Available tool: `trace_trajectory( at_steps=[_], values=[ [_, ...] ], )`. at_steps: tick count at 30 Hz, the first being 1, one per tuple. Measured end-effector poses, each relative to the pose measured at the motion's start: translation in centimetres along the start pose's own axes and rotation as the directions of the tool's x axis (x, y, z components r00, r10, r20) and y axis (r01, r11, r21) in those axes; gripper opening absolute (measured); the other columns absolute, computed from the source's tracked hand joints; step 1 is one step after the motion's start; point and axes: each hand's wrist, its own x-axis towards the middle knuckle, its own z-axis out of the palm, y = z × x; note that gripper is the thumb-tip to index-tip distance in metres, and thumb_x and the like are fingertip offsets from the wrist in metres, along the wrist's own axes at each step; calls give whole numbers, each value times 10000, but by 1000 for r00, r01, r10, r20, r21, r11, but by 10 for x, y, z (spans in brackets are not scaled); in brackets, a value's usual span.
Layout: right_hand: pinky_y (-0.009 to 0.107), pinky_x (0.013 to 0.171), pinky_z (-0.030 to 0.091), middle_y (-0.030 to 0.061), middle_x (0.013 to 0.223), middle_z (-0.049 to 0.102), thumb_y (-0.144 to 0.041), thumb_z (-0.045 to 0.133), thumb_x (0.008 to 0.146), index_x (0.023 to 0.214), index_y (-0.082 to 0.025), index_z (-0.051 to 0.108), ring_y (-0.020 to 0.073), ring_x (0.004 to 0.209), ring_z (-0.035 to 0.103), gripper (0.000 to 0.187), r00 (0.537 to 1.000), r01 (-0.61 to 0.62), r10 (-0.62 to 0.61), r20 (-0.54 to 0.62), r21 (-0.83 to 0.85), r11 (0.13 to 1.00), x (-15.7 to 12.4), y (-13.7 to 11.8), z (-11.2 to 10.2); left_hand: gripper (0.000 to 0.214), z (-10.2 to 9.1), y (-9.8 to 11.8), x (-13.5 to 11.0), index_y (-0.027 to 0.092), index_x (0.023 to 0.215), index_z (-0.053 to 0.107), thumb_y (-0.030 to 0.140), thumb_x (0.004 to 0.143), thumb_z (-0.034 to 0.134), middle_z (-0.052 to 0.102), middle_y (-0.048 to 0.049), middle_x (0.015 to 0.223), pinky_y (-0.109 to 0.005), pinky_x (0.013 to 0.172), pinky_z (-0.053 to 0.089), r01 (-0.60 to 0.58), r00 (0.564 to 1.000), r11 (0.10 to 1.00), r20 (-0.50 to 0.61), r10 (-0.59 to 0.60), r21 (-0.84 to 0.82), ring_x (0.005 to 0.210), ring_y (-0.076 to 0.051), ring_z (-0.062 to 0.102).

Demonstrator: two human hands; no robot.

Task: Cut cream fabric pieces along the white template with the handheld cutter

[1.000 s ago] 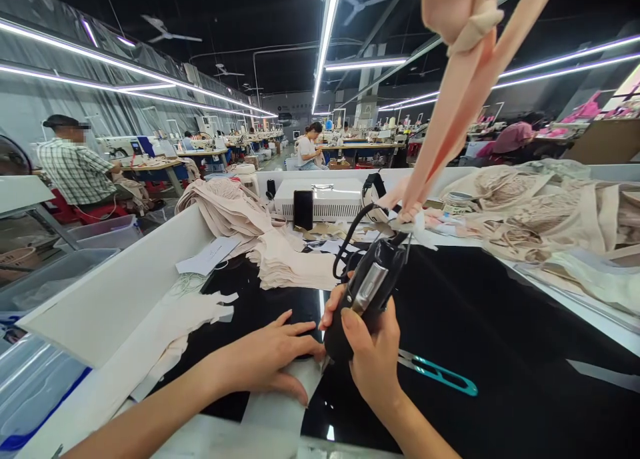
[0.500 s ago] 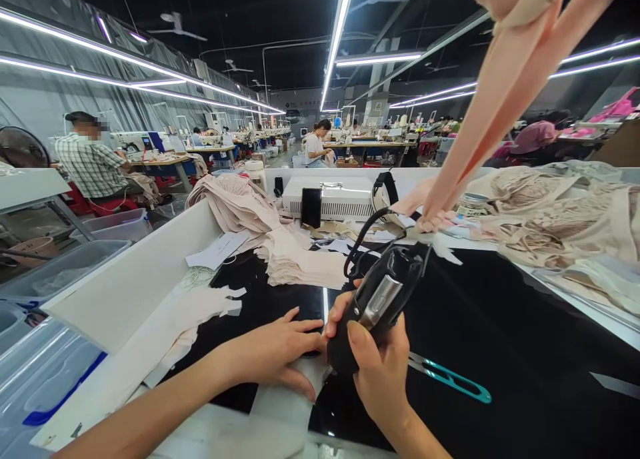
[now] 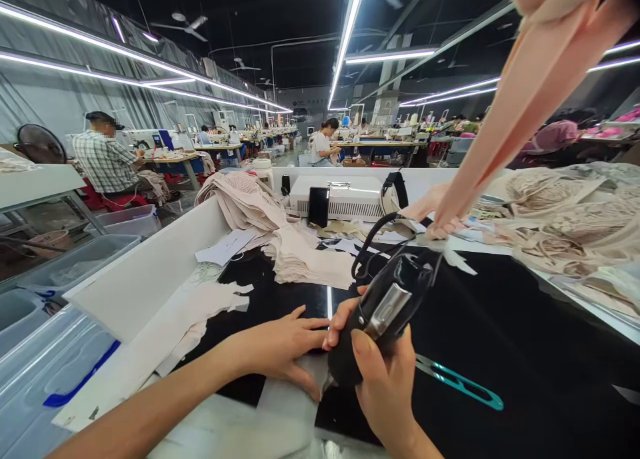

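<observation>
My right hand (image 3: 383,372) is wrapped round a black handheld tool (image 3: 385,309) with a metal plate, its tip pointing down at a pale fabric piece (image 3: 285,396) near the table's front edge. A black cord (image 3: 373,236) loops up from the tool. My left hand (image 3: 280,346) lies flat on that fabric piece, fingers spread, right beside the tool's tip. The work surface is a glossy black tabletop (image 3: 500,332).
Teal thread snips (image 3: 463,382) lie just right of my right hand. Beige fabric stacks (image 3: 300,259) sit behind, with a white machine box (image 3: 345,196). Peach straps (image 3: 505,126) hang from above. Lace garments (image 3: 560,226) pile at right. Seated workers (image 3: 107,159) are at the left.
The view has shifted slightly, so everything sits a little further right and lower. Both hands keep the same pose on the fabric and tool.
</observation>
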Motion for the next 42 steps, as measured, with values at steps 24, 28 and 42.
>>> trace_trajectory(
  at_steps=[24, 28, 42],
  values=[
    [329, 601, 606, -6, 865, 670, -297, 673, 960, 1206, -305, 596, 149, 654, 658, 258, 1000, 29, -29, -6, -75, 997, 15, -15, -13, 296, 40, 30, -73, 243, 1240, 645, 56, 1017, 589, 710, -13, 1262, -451, 1216, 357, 100, 957, 960, -291, -20, 263, 1241, -236, 630],
    [339, 596, 608, -12, 846, 666, -286, 673, 956, 1195, -311, 587, 151, 643, 655, 255, 1000, -2, 1, -16, -71, 997, 14, -14, -14, 283, 37, 26, -68, 183, 1233, 671, 59, 1021, 530, 717, -67, 1252, -351, 1081, 514, 99, 911, 970, -412, 1, 223, 1161, -219, 673],
    [324, 565, 563, -22, 803, 629, -453, 777, 867, 1188, -314, 585, 158, 639, 601, 398, 985, -120, 114, -130, -37, 992, -4, -33, -19, 216, 40, -6, -23, 134, 1204, 668, 102, 1044, 527, 743, -97, 1205, -324, 997, 579, 62, 917, 925, -387, 95, 375, 1136, -230, 701]
  ],
)
